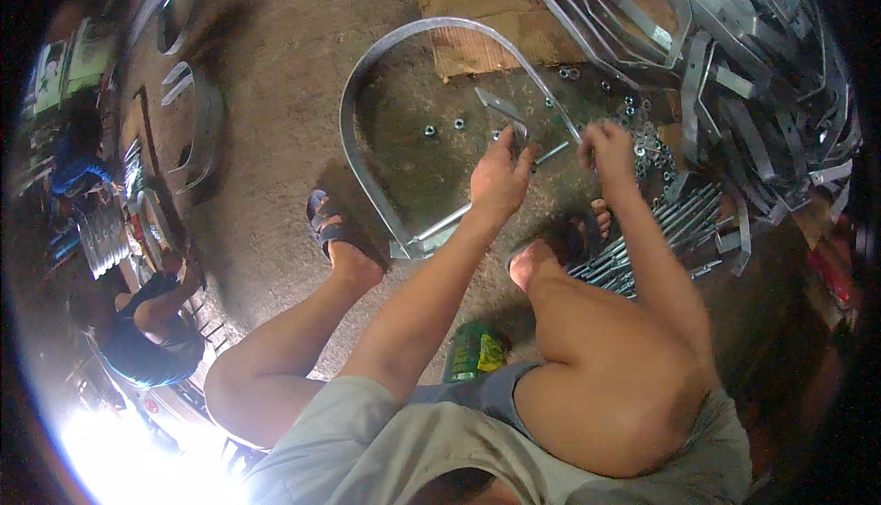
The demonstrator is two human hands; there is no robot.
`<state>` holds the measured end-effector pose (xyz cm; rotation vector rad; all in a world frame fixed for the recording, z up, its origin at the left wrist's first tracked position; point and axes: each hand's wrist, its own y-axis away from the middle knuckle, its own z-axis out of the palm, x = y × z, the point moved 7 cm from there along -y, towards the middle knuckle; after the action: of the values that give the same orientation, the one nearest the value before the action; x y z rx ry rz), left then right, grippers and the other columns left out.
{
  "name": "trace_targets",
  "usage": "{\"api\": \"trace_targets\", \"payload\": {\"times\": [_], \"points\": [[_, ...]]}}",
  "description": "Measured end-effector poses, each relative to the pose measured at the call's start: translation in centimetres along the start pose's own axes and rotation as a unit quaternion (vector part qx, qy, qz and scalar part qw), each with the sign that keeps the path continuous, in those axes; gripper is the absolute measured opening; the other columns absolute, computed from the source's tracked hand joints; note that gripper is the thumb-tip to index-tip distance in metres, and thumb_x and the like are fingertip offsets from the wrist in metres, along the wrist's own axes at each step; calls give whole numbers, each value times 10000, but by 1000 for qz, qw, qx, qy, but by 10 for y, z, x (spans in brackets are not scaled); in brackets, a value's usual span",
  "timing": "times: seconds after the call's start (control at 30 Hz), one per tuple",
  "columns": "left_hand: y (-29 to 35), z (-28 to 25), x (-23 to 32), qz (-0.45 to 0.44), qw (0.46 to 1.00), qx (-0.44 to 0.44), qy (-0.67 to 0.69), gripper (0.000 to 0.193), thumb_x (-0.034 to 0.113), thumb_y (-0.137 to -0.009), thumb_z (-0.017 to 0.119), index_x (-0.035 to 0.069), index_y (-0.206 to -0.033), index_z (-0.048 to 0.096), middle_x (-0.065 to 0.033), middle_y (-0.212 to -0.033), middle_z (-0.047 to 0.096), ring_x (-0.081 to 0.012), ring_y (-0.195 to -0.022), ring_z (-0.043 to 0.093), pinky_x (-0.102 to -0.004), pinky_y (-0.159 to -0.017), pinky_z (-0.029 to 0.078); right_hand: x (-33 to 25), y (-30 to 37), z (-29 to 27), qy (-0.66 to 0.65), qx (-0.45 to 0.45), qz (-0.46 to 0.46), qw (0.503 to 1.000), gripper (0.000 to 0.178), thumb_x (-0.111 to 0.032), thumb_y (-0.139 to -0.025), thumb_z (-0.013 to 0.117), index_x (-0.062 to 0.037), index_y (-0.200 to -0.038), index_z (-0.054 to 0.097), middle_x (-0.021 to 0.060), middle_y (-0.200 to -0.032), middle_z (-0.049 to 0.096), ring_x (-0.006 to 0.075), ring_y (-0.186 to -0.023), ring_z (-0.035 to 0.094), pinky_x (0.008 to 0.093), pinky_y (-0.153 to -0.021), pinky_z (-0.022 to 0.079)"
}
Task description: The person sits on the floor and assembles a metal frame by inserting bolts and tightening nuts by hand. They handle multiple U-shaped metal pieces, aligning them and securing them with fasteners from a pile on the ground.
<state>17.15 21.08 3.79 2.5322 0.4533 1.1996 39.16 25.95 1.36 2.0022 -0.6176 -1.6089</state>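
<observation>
A large looped flat metal band lies on the floor between my feet. Across its lower side runs a threaded rod, which passes behind my left hand. My left hand is closed on a small bent metal plate, held inside the loop near the rod's right end. At the band's right end, my right hand has its fingers pinched together; motion blurs them, and what they hold is hidden. Loose nuts rest on the floor within the loop.
To the right are a pile of threaded rods, scattered nuts and washers, and a heap of bent metal brackets. Cardboard lies ahead. A green container stands between my legs. Another person sits at far left.
</observation>
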Motion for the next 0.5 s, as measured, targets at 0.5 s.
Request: {"api": "trace_targets", "payload": {"times": [0.5], "points": [[28,-1,4,146,989,-8,27,617,341,-828,792,34,-1316,572,-176,-1075,659,-312,-895,679,-408,-780,543,106,40,107,-43,-236,61,969,395,-192,-859,766,-35,-1194,627,76,-1007,643,182,-938,637,324,-783,513]]}}
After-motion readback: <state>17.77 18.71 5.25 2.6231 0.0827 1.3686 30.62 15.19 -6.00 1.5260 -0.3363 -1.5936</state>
